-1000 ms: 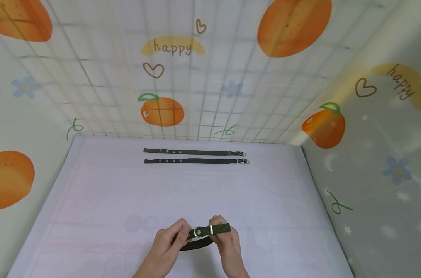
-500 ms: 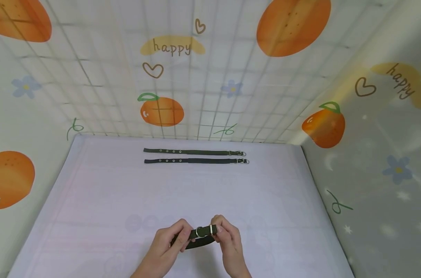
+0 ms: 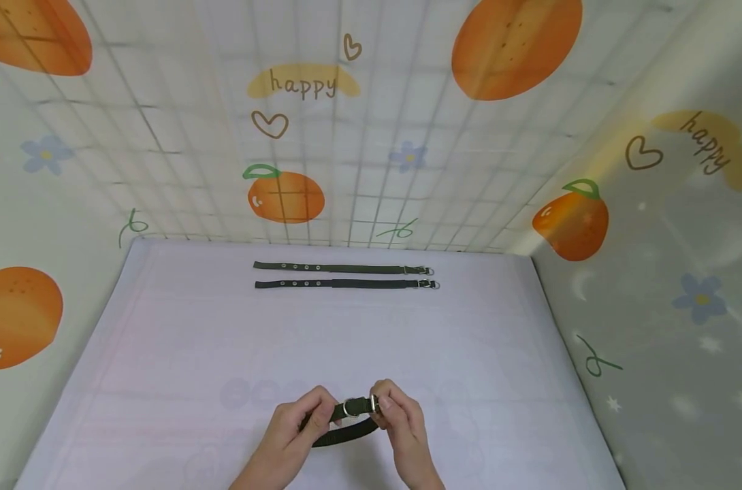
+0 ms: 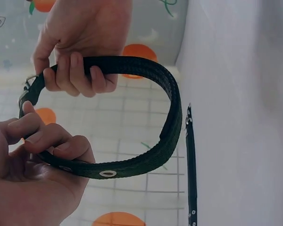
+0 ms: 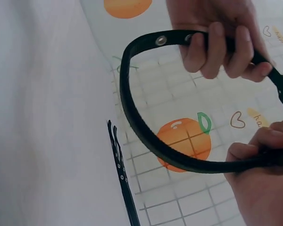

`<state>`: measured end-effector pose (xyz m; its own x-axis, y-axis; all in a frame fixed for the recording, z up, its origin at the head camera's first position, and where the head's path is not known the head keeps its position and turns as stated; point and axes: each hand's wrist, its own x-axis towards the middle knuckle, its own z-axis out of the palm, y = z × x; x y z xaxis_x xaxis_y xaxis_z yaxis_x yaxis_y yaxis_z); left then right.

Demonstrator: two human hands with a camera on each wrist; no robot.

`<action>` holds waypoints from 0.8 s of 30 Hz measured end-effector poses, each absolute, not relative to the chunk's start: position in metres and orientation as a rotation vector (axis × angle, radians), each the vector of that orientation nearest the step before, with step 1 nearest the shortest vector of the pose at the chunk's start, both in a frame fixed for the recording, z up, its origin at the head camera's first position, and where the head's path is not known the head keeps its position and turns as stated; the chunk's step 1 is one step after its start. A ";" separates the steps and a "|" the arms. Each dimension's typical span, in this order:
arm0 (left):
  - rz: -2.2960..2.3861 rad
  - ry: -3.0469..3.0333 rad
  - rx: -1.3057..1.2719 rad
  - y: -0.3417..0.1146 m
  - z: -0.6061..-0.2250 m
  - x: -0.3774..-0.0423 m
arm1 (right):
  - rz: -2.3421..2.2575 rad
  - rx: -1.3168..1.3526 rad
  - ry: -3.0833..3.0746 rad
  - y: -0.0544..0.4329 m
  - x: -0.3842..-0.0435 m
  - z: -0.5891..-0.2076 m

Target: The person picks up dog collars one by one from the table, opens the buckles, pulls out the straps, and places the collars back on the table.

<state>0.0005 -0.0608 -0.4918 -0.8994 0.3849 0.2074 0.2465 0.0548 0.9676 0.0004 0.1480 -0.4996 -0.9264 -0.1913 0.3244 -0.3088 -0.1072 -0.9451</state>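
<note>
A dark green webbing collar [image 3: 345,433] is bent into a loop above the near part of the table. My left hand [image 3: 294,429] grips its left side, fingers curled round the strap. At the buckle end my right hand [image 3: 403,425] pinches the collar with thumb and fingers. Between the hands show the metal D-ring and buckle. In the left wrist view the collar [image 4: 174,113] makes a wide loop, with a metal eyelet near the left hand [image 4: 42,179]. The right wrist view shows the right hand [image 5: 264,183] curled on the lower strap; its buckle part is cut off.
At the table's far side lie two straight collars, a green one [image 3: 365,269] and a darker one [image 3: 365,284], side by side with buckles to the right. The white table [image 3: 163,354] meets curtain-like walls printed with oranges [image 3: 286,197].
The strap end that stuck out past the buckle to the right is now drawn back and hidden at my right fingers. My right hand has shifted onto the buckle; the left hand stays about put.
</note>
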 end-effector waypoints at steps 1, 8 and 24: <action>1.995 2.183 0.640 -0.062 -0.492 0.000 | 2.248 0.551 -2.028 0.149 0.000 -0.499; 2.174 1.998 0.421 -0.068 -0.496 -0.006 | 2.413 0.342 -1.927 0.159 -0.007 -0.500; 2.291 1.857 -0.074 -0.098 -0.514 -0.031 | 2.527 -0.219 -1.690 0.193 -0.033 -0.522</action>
<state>-0.0308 -0.0983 -0.5143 -0.9805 0.1166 -0.1583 -0.1791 -0.1967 0.9640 -0.0331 0.1932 -0.5219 -0.9853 0.1572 -0.0672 0.0021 -0.3820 -0.9242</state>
